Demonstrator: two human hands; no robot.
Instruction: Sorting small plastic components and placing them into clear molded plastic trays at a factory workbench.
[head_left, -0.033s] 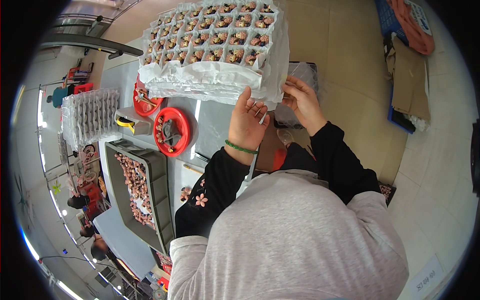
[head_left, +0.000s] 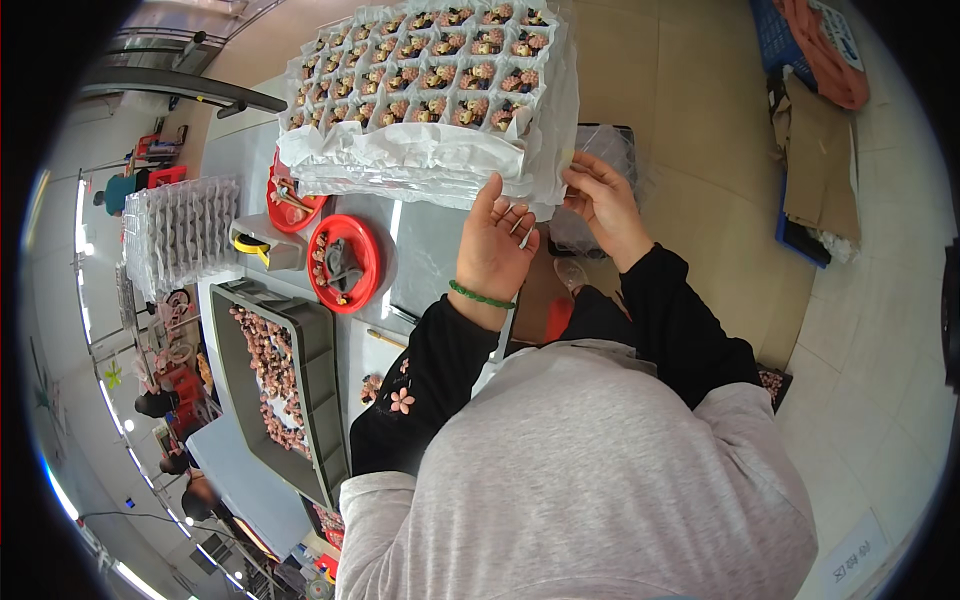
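A tall stack of clear plastic trays [head_left: 420, 160], lined with white tissue, stands at the far end of the table. Small painted figurines [head_left: 437, 76] with pink and yellow parts fill the top tray's compartments. My left hand [head_left: 492, 250], with a green cord bracelet, is at the stack's near edge, palm up. Its thumb is against the tissue and its fingers are curled; a small pale bit shows between them, too small to name. At the near right corner my right hand [head_left: 607, 208] pinches the rim of a tray, its fingertips partly hidden.
Left on the table are a red bowl [head_left: 370, 290] with figurine parts, another red bowl [head_left: 302, 215], a tape dispenser [head_left: 272, 247] and a grey crate [head_left: 318, 400] of pink parts. More stacked trays [head_left: 185, 235] stand farther left. Cardboard [head_left: 820, 160] and a blue basket [head_left: 765, 45] lie right.
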